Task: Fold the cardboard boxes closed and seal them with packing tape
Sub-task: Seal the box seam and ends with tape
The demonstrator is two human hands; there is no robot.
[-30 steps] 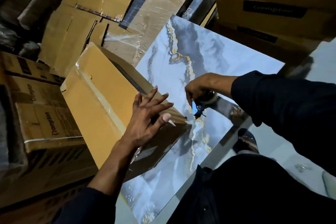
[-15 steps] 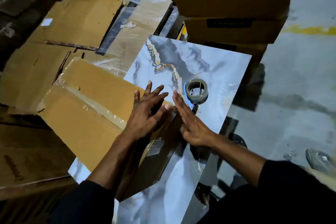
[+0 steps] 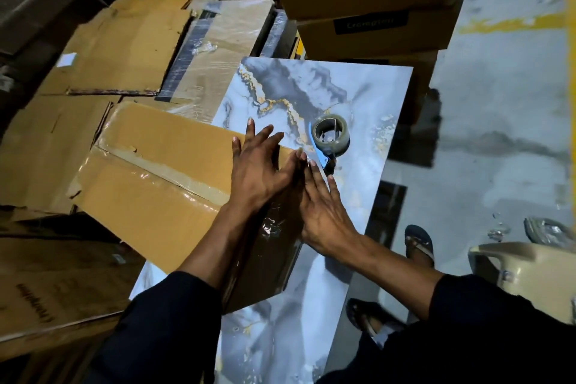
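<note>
From the head view, your cardboard box [image 3: 162,178] lies flat across the left edge of the marbled slab [image 3: 367,93], overhanging it onto the flattened cartons [image 3: 124,50] on the left. Its long axis and the taped seam [image 3: 174,176] run from the far left down toward you and the slab's near left edge. Your left hand [image 3: 258,171] rests on the box's top at its right end, fingers straight and spread, holding nothing. Your right hand [image 3: 324,212] lies flat against the box's dark end face [image 3: 268,252], fingers straight, pressing where glossy tape wraps over the corner. The tape dispenser [image 3: 331,137] stands on the slab just beyond your right fingertips, toward the far right; the right hand is the nearer one to it. If another strip is needed, that hand has only to reach forward.

Against the frame a second ago, your right hand has let go of the dispenser, left it on the slab, and come to the box end. Half a second ago both hands lay nearly as now; the right has since slid closer to the left.
</note>
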